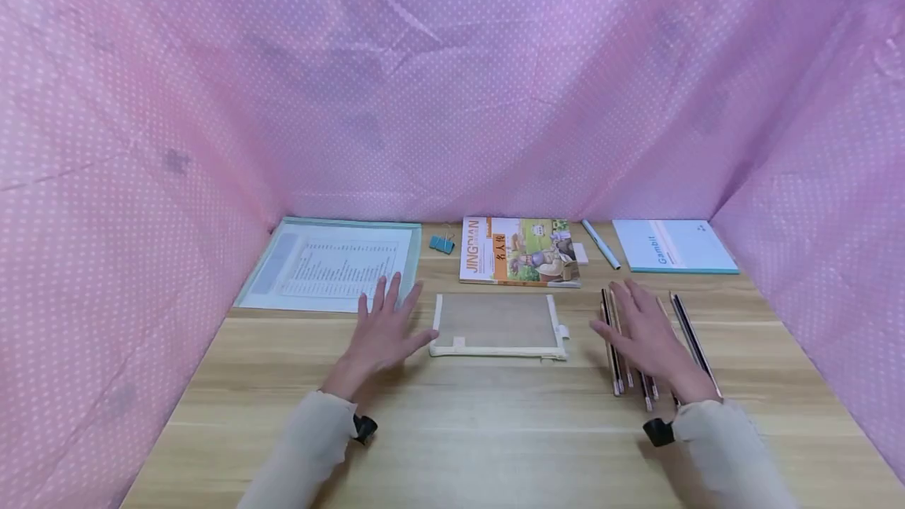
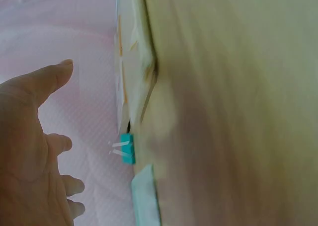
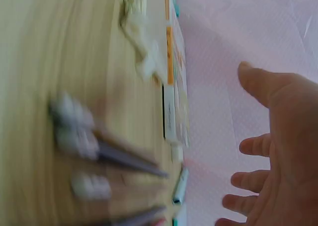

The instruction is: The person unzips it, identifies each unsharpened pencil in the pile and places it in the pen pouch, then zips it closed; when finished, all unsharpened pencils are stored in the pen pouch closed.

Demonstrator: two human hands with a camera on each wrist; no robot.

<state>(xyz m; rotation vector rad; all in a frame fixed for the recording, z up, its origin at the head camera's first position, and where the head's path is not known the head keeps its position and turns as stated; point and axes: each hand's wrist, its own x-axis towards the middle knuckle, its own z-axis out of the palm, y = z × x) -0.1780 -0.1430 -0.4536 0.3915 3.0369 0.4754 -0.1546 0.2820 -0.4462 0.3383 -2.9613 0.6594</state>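
Between the two hands lies a flat mesh zip pouch (image 1: 495, 322) with pale edges. My left hand (image 1: 385, 336) is spread just left of it, thumb near its left edge; in the left wrist view that hand (image 2: 35, 151) holds nothing. Over a loose group of pencils (image 1: 612, 352) hovers my right hand (image 1: 650, 340), fingers extended and partly hiding them. The right wrist view shows the right hand (image 3: 283, 146) raised above the table, apart from the blurred pencils (image 3: 119, 156).
Along the back are a printed sheet in a green-edged folder (image 1: 332, 265), a teal binder clip (image 1: 442, 244), a picture-covered book (image 1: 522, 252), a light blue pen (image 1: 601, 245) and a blue-white notebook (image 1: 674, 247). Pink dotted cloth (image 1: 452, 100) surrounds the wooden table (image 1: 452, 438).
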